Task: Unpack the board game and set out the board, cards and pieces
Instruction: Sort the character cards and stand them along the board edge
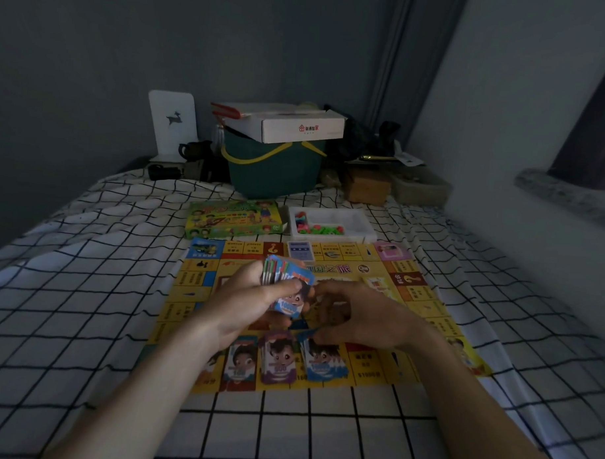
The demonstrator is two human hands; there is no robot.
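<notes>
Board lies flat on a bed sheet with a black grid on white; yellow border squares face up.

Left hand grips a stack of cards, thumb laid across the top card, which shows a cartoon face on a blue ground. Stack is fanned slightly at its far edge and held above the middle of the board.

Right hand is just beside the stack, fingers curled downward toward a blue card edge beneath it. Cannot tell whether the fingers actually pinch that card.

Three card piles sit in a row along the near edge of the board: teal pile at left, purple pile in the middle, blue pile at right, partly under the right wrist.

Small pale calculator-like unit rests on the far edge of the board.

Game box, green, lies beyond the board. White tray beside it holds green and red pieces.

Further back: dark green basket with a white carton on top.
</notes>
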